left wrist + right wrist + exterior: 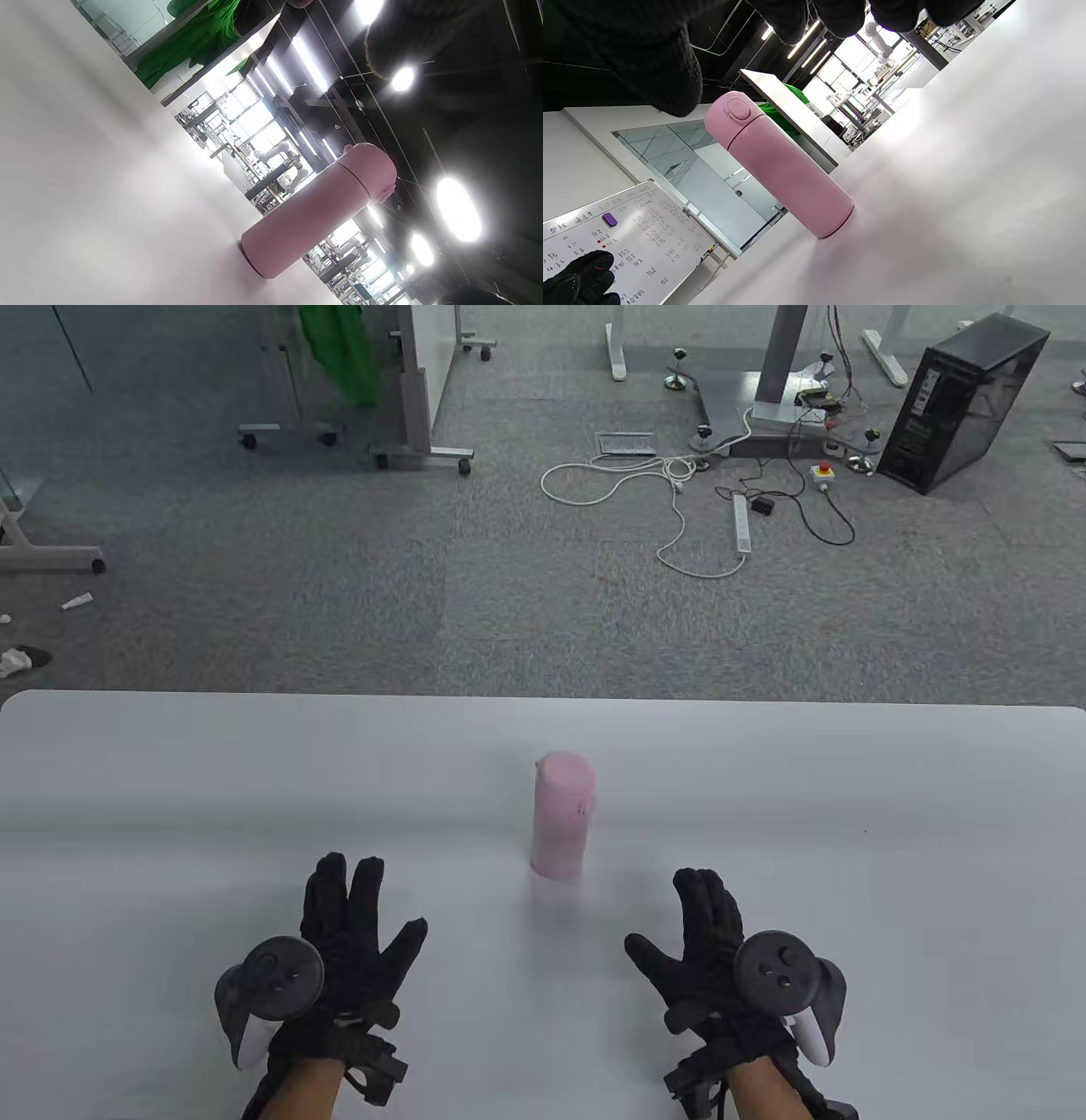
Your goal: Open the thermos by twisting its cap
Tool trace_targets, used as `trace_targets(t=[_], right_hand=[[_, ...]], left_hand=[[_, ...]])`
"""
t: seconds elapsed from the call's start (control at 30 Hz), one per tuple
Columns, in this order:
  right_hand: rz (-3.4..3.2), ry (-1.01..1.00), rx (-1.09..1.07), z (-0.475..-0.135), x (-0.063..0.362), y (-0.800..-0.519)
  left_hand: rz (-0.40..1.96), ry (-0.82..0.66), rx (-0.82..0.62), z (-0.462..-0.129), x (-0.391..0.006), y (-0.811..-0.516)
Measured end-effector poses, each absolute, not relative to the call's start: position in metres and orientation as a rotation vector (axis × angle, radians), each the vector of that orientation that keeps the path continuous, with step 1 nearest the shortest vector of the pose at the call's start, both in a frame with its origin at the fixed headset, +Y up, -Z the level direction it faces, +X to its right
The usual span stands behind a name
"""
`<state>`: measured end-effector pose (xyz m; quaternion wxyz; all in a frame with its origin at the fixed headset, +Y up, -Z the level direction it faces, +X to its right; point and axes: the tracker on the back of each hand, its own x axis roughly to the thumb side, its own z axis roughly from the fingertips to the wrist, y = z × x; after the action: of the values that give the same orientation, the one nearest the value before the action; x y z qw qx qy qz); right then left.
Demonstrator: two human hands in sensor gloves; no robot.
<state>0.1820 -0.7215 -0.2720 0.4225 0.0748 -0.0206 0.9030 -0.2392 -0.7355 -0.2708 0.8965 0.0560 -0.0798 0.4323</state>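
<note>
A pink thermos [560, 817] stands upright in the middle of the white table [170, 780], its cap [564, 770] on. It also shows in the left wrist view [314, 212] and in the right wrist view [780, 165], where the cap's push button [737, 111] faces the camera. My left hand [356, 925] lies flat and open on the table, to the left of the thermos and nearer me. My right hand [696, 933] lies open to the right of it. Neither hand touches the thermos. The right hand's fingertips [840, 15] hang at the top of its wrist view.
The table's far edge [543, 697] runs across the view, with grey carpet beyond. Cables and a power strip [743, 524] lie on the floor, and a black computer case [959, 407] stands at the far right. A whiteboard [628, 237] shows in the right wrist view.
</note>
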Motion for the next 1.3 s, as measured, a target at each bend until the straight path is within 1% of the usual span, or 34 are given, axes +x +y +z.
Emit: trace_targets(t=[0.37,0.6,0.73,1.1,1.3], right_hand=[[2.265,-0.075,0.199,-0.269,0.183,-0.720],[2.256,-0.083,0.182,-0.269,0.186,-0.719],[2.255,-0.088,0.173,-0.269,0.188,-0.720],[2.242,-0.097,0.171,-0.267,0.190,-0.718],[2.250,-0.082,0.160,-0.267,0.187,-0.724]], left_hand=[[0.914,-0.164,0.134,-0.269,-0.241,-0.732],[0.907,-0.171,0.119,-0.270,-0.239,-0.733],[0.947,-0.192,0.105,-0.271,-0.233,-0.732],[0.946,-0.197,0.059,-0.270,-0.225,-0.740],[0.960,-0.194,0.058,-0.270,-0.225,-0.739]])
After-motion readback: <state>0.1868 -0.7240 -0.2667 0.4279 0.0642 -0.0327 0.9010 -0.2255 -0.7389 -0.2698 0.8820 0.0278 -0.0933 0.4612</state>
